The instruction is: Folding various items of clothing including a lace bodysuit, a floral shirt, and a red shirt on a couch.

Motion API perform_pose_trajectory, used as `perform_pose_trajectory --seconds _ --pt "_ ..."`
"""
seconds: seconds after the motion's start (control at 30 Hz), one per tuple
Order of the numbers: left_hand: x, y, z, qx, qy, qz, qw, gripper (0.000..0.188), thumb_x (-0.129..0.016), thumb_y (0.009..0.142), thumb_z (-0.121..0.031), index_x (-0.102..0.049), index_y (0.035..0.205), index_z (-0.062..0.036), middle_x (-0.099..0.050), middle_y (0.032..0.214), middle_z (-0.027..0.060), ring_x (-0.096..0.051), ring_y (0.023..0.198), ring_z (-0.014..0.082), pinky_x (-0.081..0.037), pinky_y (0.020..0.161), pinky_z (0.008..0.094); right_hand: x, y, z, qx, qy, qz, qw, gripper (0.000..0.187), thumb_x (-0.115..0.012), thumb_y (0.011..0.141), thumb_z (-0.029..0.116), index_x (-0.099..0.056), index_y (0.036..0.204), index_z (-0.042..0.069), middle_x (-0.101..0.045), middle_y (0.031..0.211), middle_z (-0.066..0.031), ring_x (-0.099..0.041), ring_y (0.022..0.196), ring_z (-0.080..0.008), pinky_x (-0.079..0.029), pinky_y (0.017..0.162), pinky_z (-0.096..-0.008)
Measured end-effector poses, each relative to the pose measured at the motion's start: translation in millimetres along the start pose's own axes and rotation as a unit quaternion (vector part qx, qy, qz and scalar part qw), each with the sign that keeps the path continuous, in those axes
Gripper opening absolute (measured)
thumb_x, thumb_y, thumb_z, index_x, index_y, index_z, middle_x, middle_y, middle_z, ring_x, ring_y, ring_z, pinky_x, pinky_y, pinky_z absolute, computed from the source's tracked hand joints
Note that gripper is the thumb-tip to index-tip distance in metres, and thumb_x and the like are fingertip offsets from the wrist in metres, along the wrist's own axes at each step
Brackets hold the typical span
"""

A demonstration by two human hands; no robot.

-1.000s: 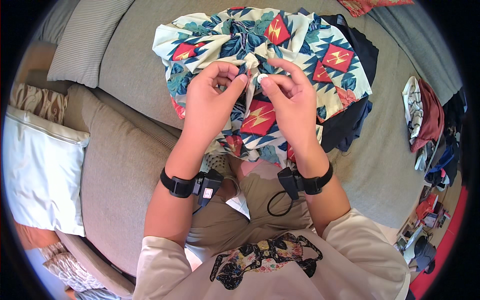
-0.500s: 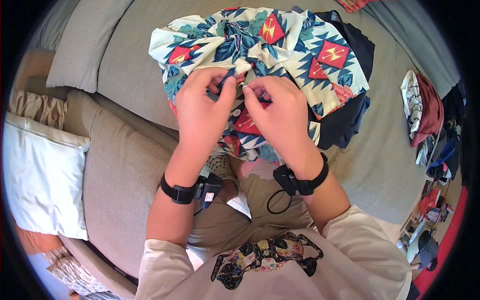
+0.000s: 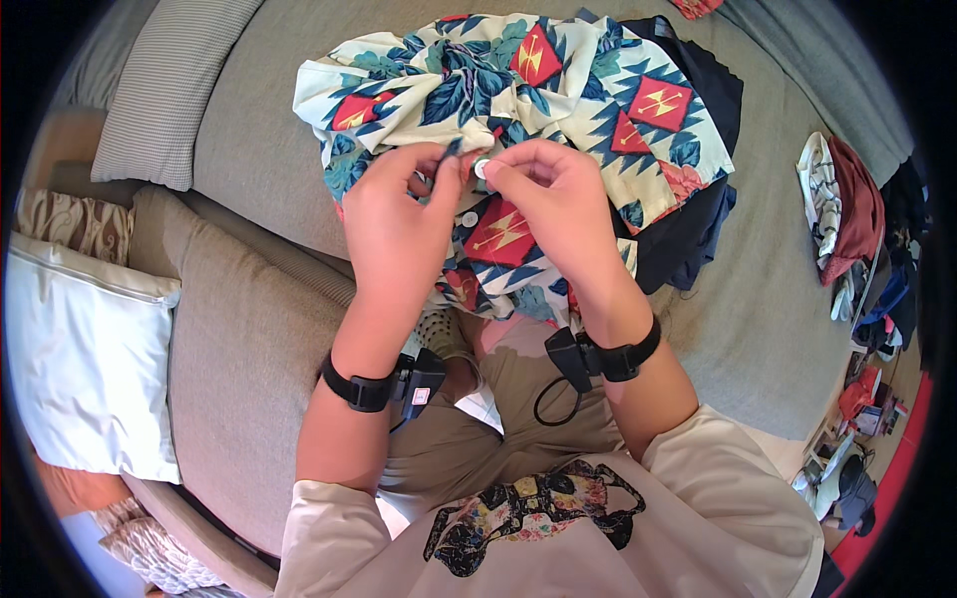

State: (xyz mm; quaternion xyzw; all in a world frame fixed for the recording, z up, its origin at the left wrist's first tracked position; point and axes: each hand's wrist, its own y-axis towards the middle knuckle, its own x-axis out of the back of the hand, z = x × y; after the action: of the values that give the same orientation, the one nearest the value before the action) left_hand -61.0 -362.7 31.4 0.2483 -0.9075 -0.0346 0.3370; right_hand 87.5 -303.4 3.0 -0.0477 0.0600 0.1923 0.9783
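A patterned shirt (image 3: 399,110), cream with red diamonds and blue-green leaves, lies bunched on the sofa in front of me. My left hand (image 3: 407,194) pinches the shirt's cloth between thumb and fingers near its middle. Close beside it, my right hand (image 3: 548,184) has a round white button (image 3: 481,168) at its thumb and fingertip. Another white button (image 3: 470,219) shows lower on the cloth, between my wrists. The inner fingers of both hands are partly hidden.
Dark garments (image 3: 688,234) lie under the shirt's right side. The grey sofa (image 3: 758,329) spreads around it, with a ribbed cushion (image 3: 174,90) far left and a white cushion (image 3: 90,349) nearer. More clothes (image 3: 847,214) are heaped at the right edge.
My right fingers have shifted slightly, and the white button at their tips now shows more fully. More of the red diamond below my hands is visible. The left hand keeps its pinch.
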Motion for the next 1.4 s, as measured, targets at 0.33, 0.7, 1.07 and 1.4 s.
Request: perform_pose_trajectory --seconds 0.33,0.7,1.07,1.4 --pt "-5.7 -4.8 1.6 -0.050 -0.031 0.023 0.998 0.015 -0.075 0.084 -0.005 -0.072 0.096 0.0029 -0.071 0.082 0.0112 -0.062 0.063 0.0166 -0.051 0.062 0.0311 -7.5 -1.7 9.2 -0.021 0.028 -0.025 0.999 0.016 -0.074 0.090 0.010 -0.071 0.095 -0.006 -0.073 0.081 -0.0078 -0.066 0.071 -0.0087 -0.050 0.065 -0.0228" --pt "-6.8 -2.3 9.7 0.028 -0.175 0.074 0.981 0.023 -0.073 0.090 -0.007 -0.074 0.108 0.0052 -0.075 0.086 0.0077 -0.064 0.071 0.0083 -0.051 0.064 0.0255 -8.3 1.0 5.6 0.001 0.036 -0.034 0.999 0.015 -0.074 0.091 0.009 -0.072 0.095 -0.005 -0.072 0.081 -0.0065 -0.065 0.071 -0.0077 -0.050 0.065 -0.0228" --pt "-7.8 0.6 8.1 0.092 -0.212 0.097 0.968 0.020 -0.068 0.093 -0.005 -0.075 0.111 0.0028 -0.074 0.086 0.0055 -0.063 0.069 0.0068 -0.052 0.064 0.0243 -3.4 2.1 -6.4 -0.011 0.071 -0.018 0.997 0.016 -0.074 0.093 0.011 -0.073 0.096 -0.005 -0.072 0.084 -0.0041 -0.062 0.073 -0.0052 -0.048 0.066 -0.0215" --pt "-11.0 -3.6 -0.9 -0.031 -0.068 0.029 0.997 0.016 -0.077 0.086 -0.005 -0.074 0.100 0.0032 -0.074 0.084 0.0080 -0.065 0.068 0.0099 -0.052 0.064 0.0251 -16.3 -6.9 -3.8 -0.018 0.083 -0.062 0.994 0.015 -0.071 0.095 0.009 -0.068 0.099 -0.005 -0.071 0.085 -0.0056 -0.064 0.077 -0.0067 -0.048 0.067 -0.0218"
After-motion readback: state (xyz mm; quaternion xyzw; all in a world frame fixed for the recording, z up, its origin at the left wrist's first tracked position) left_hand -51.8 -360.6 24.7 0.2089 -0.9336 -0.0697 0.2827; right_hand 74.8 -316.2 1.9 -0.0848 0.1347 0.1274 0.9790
